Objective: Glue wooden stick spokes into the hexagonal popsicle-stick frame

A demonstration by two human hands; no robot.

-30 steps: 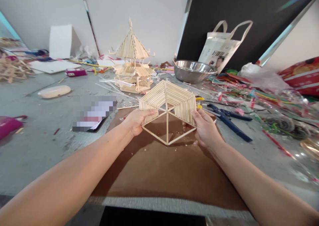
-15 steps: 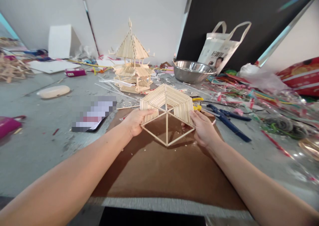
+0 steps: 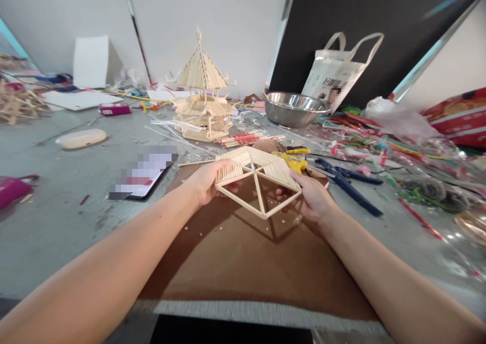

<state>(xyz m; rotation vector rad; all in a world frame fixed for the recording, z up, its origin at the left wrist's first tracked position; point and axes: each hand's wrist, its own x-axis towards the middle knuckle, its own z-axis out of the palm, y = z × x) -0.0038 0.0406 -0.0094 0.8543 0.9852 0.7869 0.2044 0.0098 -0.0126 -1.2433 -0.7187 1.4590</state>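
Note:
Between my hands is a six-sided roof frame [image 3: 274, 169] made of thin wooden sticks, held above a brown board [image 3: 243, 263]. Rows of sticks cover its far panels, while the near panels are bare ribs and rim. My left hand [image 3: 212, 181] grips its left corner, thumb on top and fingers partly hidden beneath. My right hand [image 3: 310, 191] pinches the right corner, with fingertips showing below. Just behind the frame lie a yellow tool [image 3: 290, 162], possibly a glue gun, and a bundle of red-tipped sticks [image 3: 245, 139].
A stick pagoda model [image 3: 203, 98] stands at the back. A phone [image 3: 146, 174] and a white oval case [image 3: 81, 139] lie left. To the right are blue-handled pliers [image 3: 353, 187], a steel bowl [image 3: 296, 109], a tote bag [image 3: 334, 76] and tangled plastic scraps [image 3: 425, 182].
The roof frame has tipped from facing me to a flatter angle, its far edge dropping. The red-tipped sticks and yellow tool behind it have come into fuller view. Both hands keep their hold.

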